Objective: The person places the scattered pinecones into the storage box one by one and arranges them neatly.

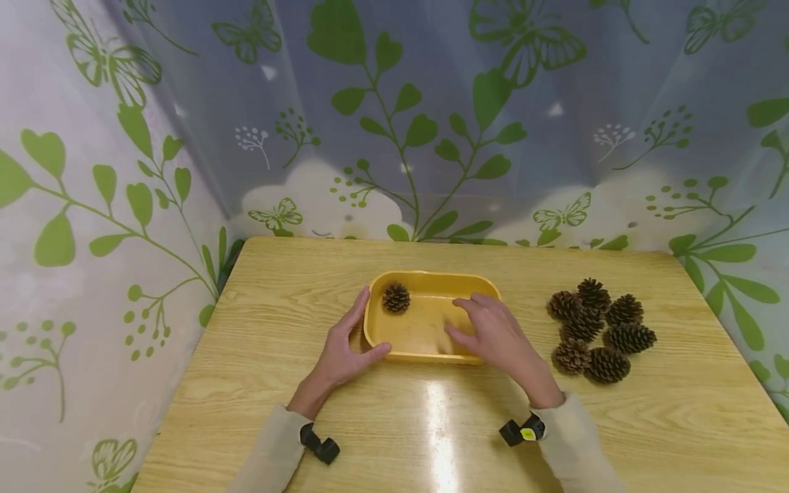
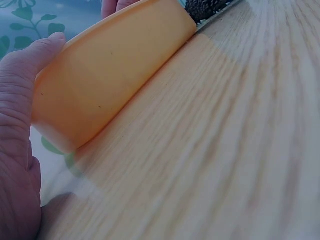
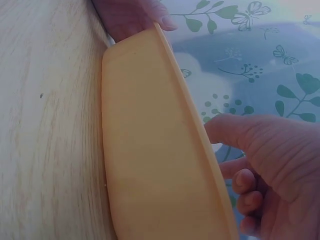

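Observation:
A yellow plastic tray (image 1: 431,354) with raised sides stands on the wooden table. One brown pine cone (image 1: 396,298) lies inside, towards the far left corner. My left hand (image 1: 344,349) cups the near left corner, fingers straight along the end wall and thumb at the front rim. In the left wrist view, that thumb (image 2: 47,47) tops the rim. My right hand (image 1: 496,335) hovers over the tray's right half, thumb and index finger apart. Its other fingers (image 3: 249,202) are loosely curled, with nothing seen between them. A faint dark blur shows below its fingertips.
Several pine cones (image 1: 582,323) lie in a cluster on the table (image 1: 696,397) to the right of the tray. A curtain (image 1: 431,137) with green leaves and butterflies hangs behind the far edge and along the sides. A black wrist camera (image 1: 320,443) sits at each cuff.

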Motion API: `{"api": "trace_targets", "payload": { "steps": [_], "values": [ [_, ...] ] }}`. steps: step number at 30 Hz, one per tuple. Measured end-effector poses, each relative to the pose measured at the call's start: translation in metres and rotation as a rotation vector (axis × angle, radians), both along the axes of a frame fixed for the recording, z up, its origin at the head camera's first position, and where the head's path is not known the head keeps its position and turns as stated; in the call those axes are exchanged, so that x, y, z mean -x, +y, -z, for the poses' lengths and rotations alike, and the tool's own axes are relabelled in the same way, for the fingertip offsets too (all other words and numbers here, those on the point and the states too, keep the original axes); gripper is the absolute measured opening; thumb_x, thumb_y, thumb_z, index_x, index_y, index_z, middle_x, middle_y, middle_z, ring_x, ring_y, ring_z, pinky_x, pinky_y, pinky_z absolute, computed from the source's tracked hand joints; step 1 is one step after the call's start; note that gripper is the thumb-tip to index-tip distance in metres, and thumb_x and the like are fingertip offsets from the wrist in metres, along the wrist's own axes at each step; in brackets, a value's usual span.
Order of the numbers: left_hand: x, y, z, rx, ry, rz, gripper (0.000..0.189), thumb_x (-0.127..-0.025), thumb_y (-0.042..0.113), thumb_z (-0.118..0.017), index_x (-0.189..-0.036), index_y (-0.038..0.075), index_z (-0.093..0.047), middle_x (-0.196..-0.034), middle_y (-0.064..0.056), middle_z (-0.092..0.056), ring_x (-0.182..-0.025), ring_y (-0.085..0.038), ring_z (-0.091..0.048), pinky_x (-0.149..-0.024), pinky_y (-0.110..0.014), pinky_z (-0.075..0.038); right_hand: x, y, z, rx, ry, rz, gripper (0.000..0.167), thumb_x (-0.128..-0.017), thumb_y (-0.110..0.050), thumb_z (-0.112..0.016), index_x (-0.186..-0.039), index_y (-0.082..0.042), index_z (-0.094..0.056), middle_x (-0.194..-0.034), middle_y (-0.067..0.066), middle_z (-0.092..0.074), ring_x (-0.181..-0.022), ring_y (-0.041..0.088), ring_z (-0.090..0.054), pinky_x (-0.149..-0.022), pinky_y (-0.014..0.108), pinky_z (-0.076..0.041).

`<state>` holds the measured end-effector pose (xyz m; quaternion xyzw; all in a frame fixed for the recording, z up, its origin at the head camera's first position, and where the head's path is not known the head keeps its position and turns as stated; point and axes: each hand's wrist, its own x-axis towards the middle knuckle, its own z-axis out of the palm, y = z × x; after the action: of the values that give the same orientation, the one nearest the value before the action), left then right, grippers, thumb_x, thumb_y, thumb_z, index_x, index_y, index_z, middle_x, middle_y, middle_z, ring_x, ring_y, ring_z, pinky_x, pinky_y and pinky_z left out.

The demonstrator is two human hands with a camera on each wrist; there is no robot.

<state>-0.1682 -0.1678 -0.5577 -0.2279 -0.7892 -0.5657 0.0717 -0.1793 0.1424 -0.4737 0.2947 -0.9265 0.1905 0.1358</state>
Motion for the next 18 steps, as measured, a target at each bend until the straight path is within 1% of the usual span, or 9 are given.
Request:
{"api": "trace_targets", "payload": {
  "steps": [6, 11, 18],
  "values": [
    [-0.001, 0.000, -0.002, 0.005, -0.020, 0.000, 0.106, -0.085, 0.029, -0.089, -0.168, 0.017, -0.023, -0.173, -0.003, -0.023, -0.159, -0.022, -0.021, -0.128, -0.030, -0.018, 0.000, 0.003, -0.001, 0.016, -0.007, -0.011, 0.046, -0.090, -0.028, -0.082, -0.121, 0.005, -0.074, -0.071, 0.000, -0.054, -0.064, 0.012, -0.041, -0.056, 0.027, -0.038],
    [-0.001, 0.001, -0.003, 0.010, -0.023, -0.003, 0.106, -0.085, 0.030, -0.088, -0.168, 0.016, -0.023, -0.173, -0.002, -0.023, -0.159, -0.022, -0.021, -0.128, -0.031, -0.018, -0.003, 0.007, -0.003, 0.056, -0.039, -0.018, 0.045, -0.091, -0.026, -0.082, -0.123, 0.005, -0.072, -0.071, -0.003, -0.048, -0.063, 0.011, -0.037, -0.056, 0.025, -0.034],
    [-0.001, 0.001, -0.002, 0.014, -0.025, -0.001, 0.106, -0.085, 0.026, -0.089, -0.168, 0.016, -0.023, -0.173, -0.002, -0.022, -0.159, -0.020, -0.021, -0.127, -0.030, -0.019, -0.010, 0.016, -0.007, 0.083, -0.083, -0.010, 0.047, -0.092, -0.026, -0.080, -0.127, 0.004, -0.071, -0.071, -0.001, -0.049, -0.063, 0.010, -0.037, -0.056, 0.025, -0.034]
  ]
}}
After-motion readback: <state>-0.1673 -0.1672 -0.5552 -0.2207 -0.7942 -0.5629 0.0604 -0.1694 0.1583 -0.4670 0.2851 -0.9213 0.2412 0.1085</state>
